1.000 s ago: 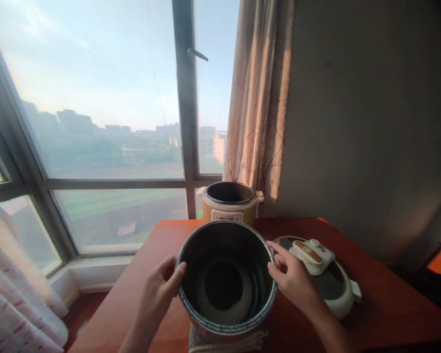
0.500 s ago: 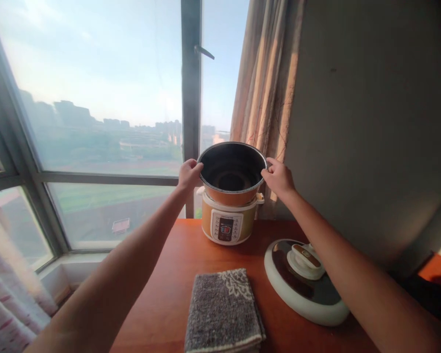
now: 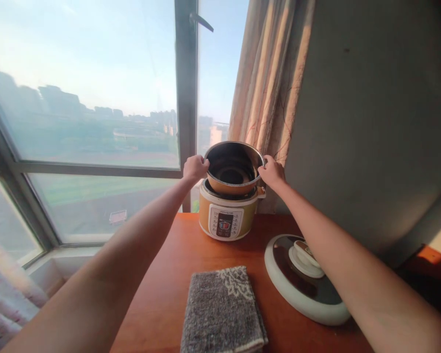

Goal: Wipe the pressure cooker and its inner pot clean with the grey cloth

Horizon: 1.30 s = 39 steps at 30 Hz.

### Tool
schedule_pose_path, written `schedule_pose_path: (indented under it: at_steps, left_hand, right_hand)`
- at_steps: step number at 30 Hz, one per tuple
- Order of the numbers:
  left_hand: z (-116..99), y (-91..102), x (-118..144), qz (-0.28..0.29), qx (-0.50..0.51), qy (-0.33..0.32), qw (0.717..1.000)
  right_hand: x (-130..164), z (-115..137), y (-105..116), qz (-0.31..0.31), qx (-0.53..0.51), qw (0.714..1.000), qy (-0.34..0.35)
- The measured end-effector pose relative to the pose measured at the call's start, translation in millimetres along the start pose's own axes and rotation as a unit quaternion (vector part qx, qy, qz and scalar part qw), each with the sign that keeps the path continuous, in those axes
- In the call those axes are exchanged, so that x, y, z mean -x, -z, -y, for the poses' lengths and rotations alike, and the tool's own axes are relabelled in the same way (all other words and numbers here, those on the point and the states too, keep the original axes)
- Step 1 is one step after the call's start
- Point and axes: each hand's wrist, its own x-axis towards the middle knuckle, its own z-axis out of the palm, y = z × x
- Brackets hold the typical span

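Between my two hands is the cooker's inner pot [image 3: 231, 169], dark inside with a copper-coloured outer wall. My left hand [image 3: 196, 168] pinches the rim on the left, and my right hand [image 3: 272, 171] grips it on the right. The pot is over the mouth of a white and gold electric cooker [image 3: 206, 213], tipped so that its inside faces me. A dark gap shows at the cooker's front rim beneath the pot. Whether the pot's base is inside the cooker is hidden.
A white and dark lid [image 3: 279, 289] with a raised knob lies on the wooden table [image 3: 158, 274] at the right, under my right forearm. A folded grey towel [image 3: 220, 314] lies nearest me. Behind the cooker are a window [image 3: 106, 169] and a curtain [image 3: 268, 88].
The pot, held in both hands, has shifted slightly away from me and toward the cooker's back. More of the cooker's front opening shows. The view has turned a little.
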Motion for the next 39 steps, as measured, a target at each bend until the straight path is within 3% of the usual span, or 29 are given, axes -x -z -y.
schedule_pose_path:
  at_steps: [5,11,16,23,30,39]
  left_hand:
    - [2,-4.8,-4,0.039,-0.038,-0.002,0.999]
    - [9,-2.9,-12,0.153,-0.088,0.008,0.984]
    - [10,-4.3,-14,0.203,-0.1,-0.012,0.974]
    - [18,-5.7,-3,0.277,-0.131,-0.006,0.952]
    - [23,-13.1,21,0.254,-0.178,-0.013,0.951]
    - [29,-12.7,26,0.244,-0.172,-0.028,0.954]
  right_hand:
    - [3,-1,-10,0.049,0.027,0.998,-0.013]
    - [2,8,-13,0.086,0.037,0.996,-0.011]
    - [1,8,-16,0.129,0.052,0.99,0.002]
    - [13,0,-39,0.193,0.069,0.979,0.007]
    - [23,-8,-54,0.222,0.067,0.973,0.005]
    - [29,-3,-43,0.238,0.068,0.969,0.006]
